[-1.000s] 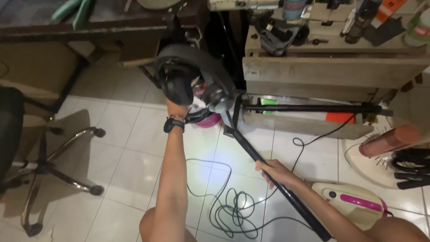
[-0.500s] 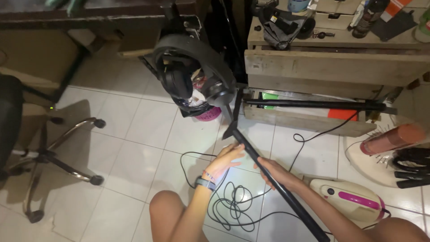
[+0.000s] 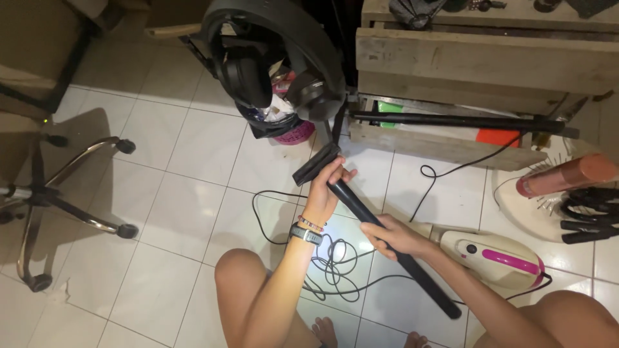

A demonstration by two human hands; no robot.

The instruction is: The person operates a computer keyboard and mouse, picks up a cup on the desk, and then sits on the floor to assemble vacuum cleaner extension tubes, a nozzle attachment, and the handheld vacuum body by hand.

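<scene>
White floor tiles lie under you; your left hand grips the black pole high, your right hand wraps it mid-length, its axis slanting down-right.

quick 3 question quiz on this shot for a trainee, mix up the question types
1. True or false: both hands grip the long black pole.
2. Which hand is nearer the black ring-shaped lamp head with headphones hung on it? A) left hand B) right hand
3. Fill in: the wrist with the dark watch and bead bracelet belongs to the ___ hand.

Key
1. True: the left hand grips the pole's upper end, the right hand its middle.
2. A
3. left
</scene>
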